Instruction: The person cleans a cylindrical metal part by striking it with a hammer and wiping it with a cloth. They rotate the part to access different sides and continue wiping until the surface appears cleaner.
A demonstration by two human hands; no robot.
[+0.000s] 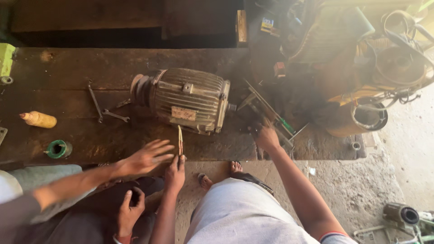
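Dark, oily workbench outdoors, ribbed motor lying at centre. Left hand at the bench's six o'clock edge, pinching a thin strip upright just below the motor. Right hand, at four o'clock from the motor, down among tools; grip hidden. Co-worker's hand spread open alongside; wrenches, bottle toward nine o'clock.

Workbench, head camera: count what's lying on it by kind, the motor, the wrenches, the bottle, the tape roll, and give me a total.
Electric motor: 1
Wrenches: 2
Yellow bottle: 1
Green tape roll: 1
Total: 5
The tool pile by the right hand is too jumbled to count.
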